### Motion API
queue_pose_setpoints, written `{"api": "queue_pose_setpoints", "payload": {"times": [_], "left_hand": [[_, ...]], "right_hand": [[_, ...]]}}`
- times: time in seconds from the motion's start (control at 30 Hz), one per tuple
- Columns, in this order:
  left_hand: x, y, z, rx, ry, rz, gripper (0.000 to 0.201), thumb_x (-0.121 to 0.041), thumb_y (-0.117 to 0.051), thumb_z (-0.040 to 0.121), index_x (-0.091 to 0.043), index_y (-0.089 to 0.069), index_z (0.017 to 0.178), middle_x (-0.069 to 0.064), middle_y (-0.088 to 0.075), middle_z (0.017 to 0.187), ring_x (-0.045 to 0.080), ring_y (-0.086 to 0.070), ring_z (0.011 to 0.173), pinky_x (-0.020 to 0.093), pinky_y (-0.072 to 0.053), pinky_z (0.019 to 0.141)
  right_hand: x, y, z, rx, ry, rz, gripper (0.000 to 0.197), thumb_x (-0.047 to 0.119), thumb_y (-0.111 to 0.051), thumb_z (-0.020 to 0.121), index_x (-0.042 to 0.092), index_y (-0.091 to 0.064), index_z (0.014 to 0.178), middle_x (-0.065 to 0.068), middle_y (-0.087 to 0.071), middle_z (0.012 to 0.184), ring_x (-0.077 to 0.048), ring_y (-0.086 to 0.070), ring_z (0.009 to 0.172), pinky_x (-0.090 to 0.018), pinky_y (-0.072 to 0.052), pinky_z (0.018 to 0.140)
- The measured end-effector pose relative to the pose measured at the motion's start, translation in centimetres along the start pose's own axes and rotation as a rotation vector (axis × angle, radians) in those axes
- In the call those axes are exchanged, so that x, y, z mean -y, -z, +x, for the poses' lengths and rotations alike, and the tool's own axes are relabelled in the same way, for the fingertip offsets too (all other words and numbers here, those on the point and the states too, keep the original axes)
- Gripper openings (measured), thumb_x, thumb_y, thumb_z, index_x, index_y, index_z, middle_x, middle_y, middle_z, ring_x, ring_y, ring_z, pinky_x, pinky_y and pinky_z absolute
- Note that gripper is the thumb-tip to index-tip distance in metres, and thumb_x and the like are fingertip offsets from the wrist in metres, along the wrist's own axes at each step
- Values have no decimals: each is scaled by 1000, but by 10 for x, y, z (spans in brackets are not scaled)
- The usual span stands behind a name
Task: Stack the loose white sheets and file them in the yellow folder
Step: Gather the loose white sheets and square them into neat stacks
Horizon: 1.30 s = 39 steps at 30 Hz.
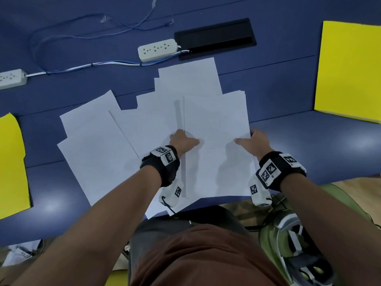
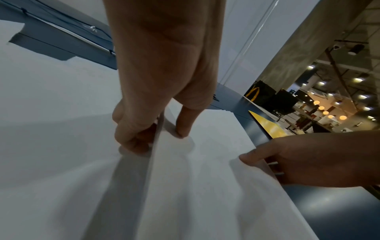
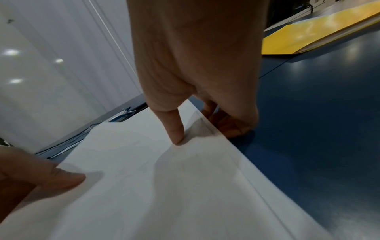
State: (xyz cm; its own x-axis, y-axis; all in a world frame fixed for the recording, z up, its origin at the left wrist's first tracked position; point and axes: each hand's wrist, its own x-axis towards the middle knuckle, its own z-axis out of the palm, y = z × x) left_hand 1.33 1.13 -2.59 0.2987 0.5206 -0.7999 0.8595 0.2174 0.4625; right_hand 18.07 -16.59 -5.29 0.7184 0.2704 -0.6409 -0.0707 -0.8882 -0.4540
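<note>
Gathering is the step in hand: both hands pinch one thin stack of plain white paper sheets point(image 1: 216, 145) by its side edges, near the front of the dark blue table point(image 1: 288, 96). The left hand point(image 1: 182, 140) has its thumb on top and fingers curled under the left edge; the right hand point(image 1: 254, 141) grips the right edge the same way. Further loose white sheets point(image 1: 99, 145) lie fanned to the left and far side, partly under the held stack, so stacking is judged incomplete. The flat yellow card folder point(image 1: 350, 71) lies closed, well apart at the far right. The next move likely calls for laying the stack on the remaining sheets and squaring the edges before reaching right.

Sheet count cannot be told. Another yellow sheet point(image 1: 12, 166), cut off at the left edge, cannot be identified. The undersides of both grips are hidden in the head view.
</note>
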Motion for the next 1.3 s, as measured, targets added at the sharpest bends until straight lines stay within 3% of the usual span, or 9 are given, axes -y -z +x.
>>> {"api": "queue_pose_setpoints", "payload": {"times": [0.13, 0.3, 0.43, 0.63, 0.8, 0.9, 0.97, 1.1, 1.3], "left_hand": [[-1, -9, -8, 1, -99, -166, 35, -1, -57, 88, -7, -41, 119, 7, -51, 101, 19, -52, 82, 24, -45, 62], [1, -7, -19, 17, -175, -352, 39, 2, -55, 75, -8, -58, 112, 16, -65, 113, 33, -65, 100, 38, -55, 83], [-9, 23, -26, 15, -323, -399, 47, 6, -58, 79, -12, -59, 122, 8, -69, 116, 26, -67, 107, 41, -56, 92], [-20, 80, -40, -14, -519, -416, 51, 0, -58, 79, -14, -55, 128, 4, -67, 124, 22, -64, 116, 48, -49, 103], [-21, 115, -62, -46, -608, -457, 51, 3, -56, 82, -14, -54, 130, 2, -67, 126, 21, -62, 119, 49, -47, 105], [-21, 130, -77, -97, -666, -512, 50, 1, -57, 85, -16, -52, 132, 1, -66, 128, 19, -62, 120, 47, -49, 104], [-23, 136, -86, -143, -711, -527, 46, 3, -55, 87, -15, -52, 130, -1, -66, 125, 14, -62, 117, 39, -51, 102], [-24, 143, -99, -246, -796, -555, 40, 3, -53, 93, -26, -51, 119, -10, -66, 115, 1, -64, 105, 20, -52, 90], [6, 141, -85, -224, -699, -469, 36, -15, -60, 92, -21, -54, 127, -7, -67, 120, 8, -65, 109, 33, -53, 98]], "right_hand": [[4, -1, -7, 6, 17, 142, 54, 20, -79, 78, 8, -46, 120, -1, -54, 110, -23, -55, 99, -32, -43, 79], [19, 3, -21, 29, 49, 313, 61, 14, -81, 77, 7, -47, 127, 4, -53, 119, -18, -54, 109, -32, -44, 88], [36, 16, -28, 132, 192, 544, 62, 14, -89, 65, 13, -60, 120, -2, -72, 112, -20, -70, 102, -39, -58, 86], [91, 27, -49, 207, 368, 624, 96, 27, -99, 52, 19, -50, 134, 4, -66, 125, -13, -66, 112, -37, -55, 92], [123, 22, -79, 215, 453, 623, 66, 22, -93, 63, 15, -64, 121, 3, -73, 113, -12, -70, 103, -36, -57, 90], [139, 16, -98, 9, 508, 682, 79, 30, -96, 57, 6, -54, 119, -13, -66, 119, -19, -69, 104, -40, -59, 84], [149, 15, -110, -89, 562, 701, 77, 30, -94, 61, 6, -51, 121, -12, -63, 121, -18, -68, 106, -38, -59, 85], [165, 11, -138, -155, 650, 754, 41, 18, -81, 79, 1, -65, 113, -8, -73, 107, -18, -71, 99, -37, -58, 88], [154, -20, -141, -145, 591, 698, 43, 18, -77, 83, 6, -61, 120, -6, -71, 112, -15, -69, 103, -36, -57, 90]]}}
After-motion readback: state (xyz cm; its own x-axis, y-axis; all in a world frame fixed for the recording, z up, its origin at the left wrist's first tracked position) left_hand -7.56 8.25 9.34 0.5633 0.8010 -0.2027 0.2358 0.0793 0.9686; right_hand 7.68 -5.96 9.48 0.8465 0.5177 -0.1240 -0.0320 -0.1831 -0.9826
